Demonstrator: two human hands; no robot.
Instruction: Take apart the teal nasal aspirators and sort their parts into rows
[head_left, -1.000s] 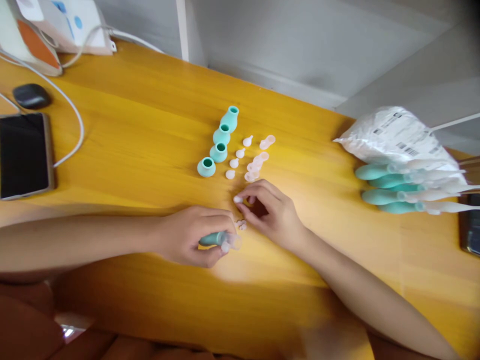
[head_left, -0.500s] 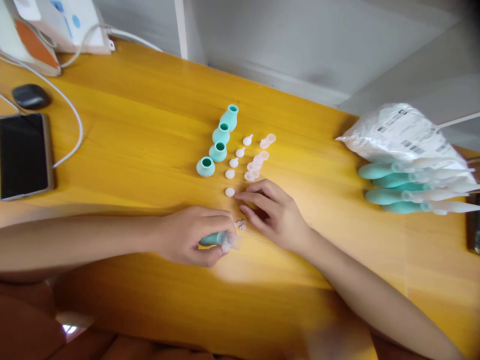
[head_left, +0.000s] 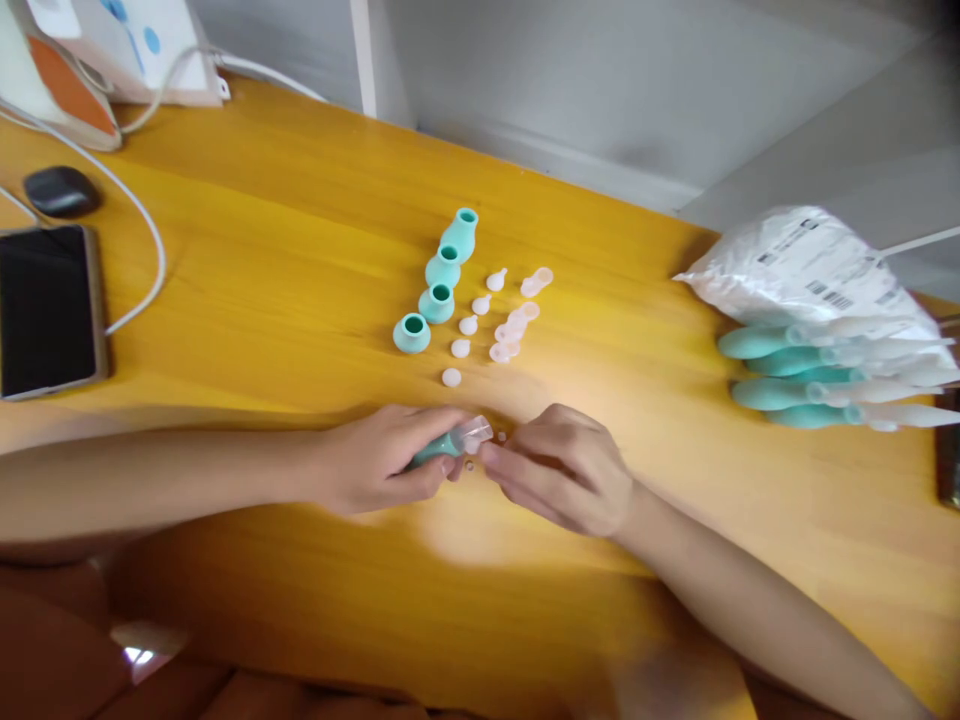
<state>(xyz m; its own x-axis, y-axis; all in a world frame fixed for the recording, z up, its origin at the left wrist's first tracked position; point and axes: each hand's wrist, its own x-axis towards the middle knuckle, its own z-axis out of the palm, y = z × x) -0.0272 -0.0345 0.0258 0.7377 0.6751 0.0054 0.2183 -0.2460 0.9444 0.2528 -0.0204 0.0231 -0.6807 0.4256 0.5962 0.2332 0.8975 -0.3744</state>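
Steady support from the left hand (head_left: 375,462) was what this step needed most, in my judgement: it had to keep the small teal bulb (head_left: 435,450) quiet and a little raised, so that the right hand (head_left: 570,470) could work on the clear tip (head_left: 475,432) in a straight line with the bulb and not bend it sideways. A slow pull or twist along this line seemed safer than a quick one, because tiny white pieces (head_left: 469,464) lay on the bench (head_left: 262,300) directly under the tip and could roll away.

The left fingers (head_left: 420,480) were curled closed around the bulb, with the thumb on top and the other fingers below it. The clear tip came out beyond them, pointing toward the right side of the bench. The right fingers (head_left: 501,458) were pinched together just beside the end of this tip; whether they already touched it or held something very small, I could not tell.

The bulb was near the front edge of the bench, about the middle of its width. Behind it stood the row of teal cups (head_left: 439,285), white caps (head_left: 469,325) and clear tubes (head_left: 517,315).
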